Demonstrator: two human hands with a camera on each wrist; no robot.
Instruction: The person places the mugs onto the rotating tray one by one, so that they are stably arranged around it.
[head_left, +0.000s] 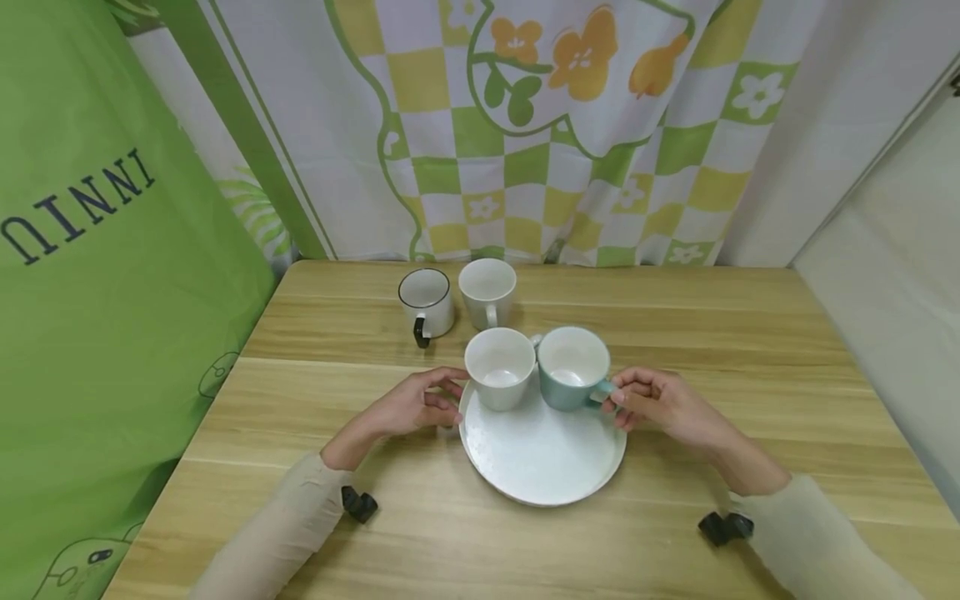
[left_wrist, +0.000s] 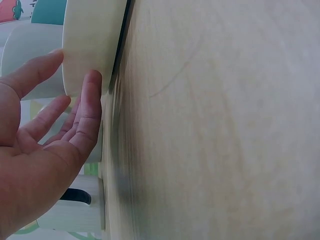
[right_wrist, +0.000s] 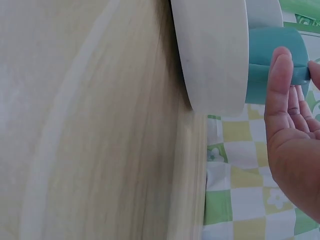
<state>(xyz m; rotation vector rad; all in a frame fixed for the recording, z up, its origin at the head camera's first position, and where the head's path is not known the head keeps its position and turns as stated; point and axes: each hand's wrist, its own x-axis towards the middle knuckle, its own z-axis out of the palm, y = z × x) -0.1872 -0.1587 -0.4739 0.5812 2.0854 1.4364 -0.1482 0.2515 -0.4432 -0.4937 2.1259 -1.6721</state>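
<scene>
Curtain (head_left: pixel 570 175), two mugs (head_left: pixel 488 287) behind tray (head_left: pixel 543 458)

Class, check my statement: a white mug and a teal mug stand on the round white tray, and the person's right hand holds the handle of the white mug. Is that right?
Not quite: the head view shows the right hand holding the handle of the teal mug, not of the white mug beside it on the round white tray.

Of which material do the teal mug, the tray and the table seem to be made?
Teal mug: probably glazed ceramic, given the glossy highlight inside. Tray: pale, smooth, faintly shiny; plastic or coated metal, I cannot tell. Table: wood or wood-look laminate, with satin sheen; long grain streaks show.
</scene>
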